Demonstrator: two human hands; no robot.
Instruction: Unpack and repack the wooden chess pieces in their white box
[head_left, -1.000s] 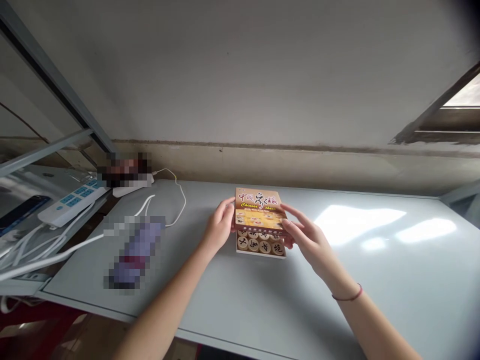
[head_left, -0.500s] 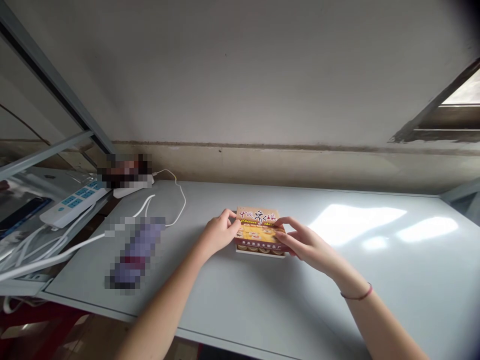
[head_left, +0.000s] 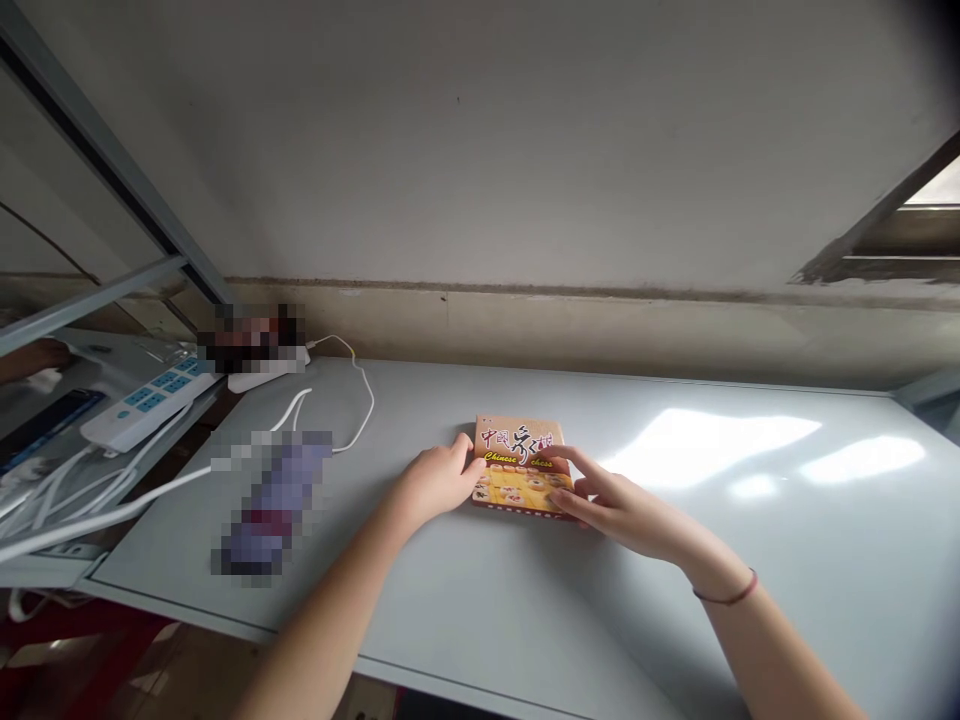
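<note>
- the printed chess box (head_left: 523, 487) lay flat on the grey worktop (head_left: 465, 610), between the fingers of the two hands, its lettered cover facing up and its near edge turned toward the person.
- the left hand (head_left: 439, 478) had its fingers bent against the box's left side, the thumb lying by the edge of the cover; they gripped that side.
- the right hand (head_left: 626, 508) gripped the opposite side: the forefinger and thumb reached over the right part of the cover, a little apart, while the other fingers were tucked low by the edge, partly hidden.
- the two-sided hold was probably meant to keep the box square and steady, with pressure shared between the hands; the middle of the cover was left bare between the fingertips.
- the box likely sat in front of the body so that both arms could reach it evenly, with free space around the fingers.
- a pixelated purple item (head_left: 277, 505) lay well to the left of the left fingers, apart from the box.
- farther left of those fingers, beyond the purple item, stood a white power strip (head_left: 150, 400), its cords probably gathered there to leave the hands room.
</note>
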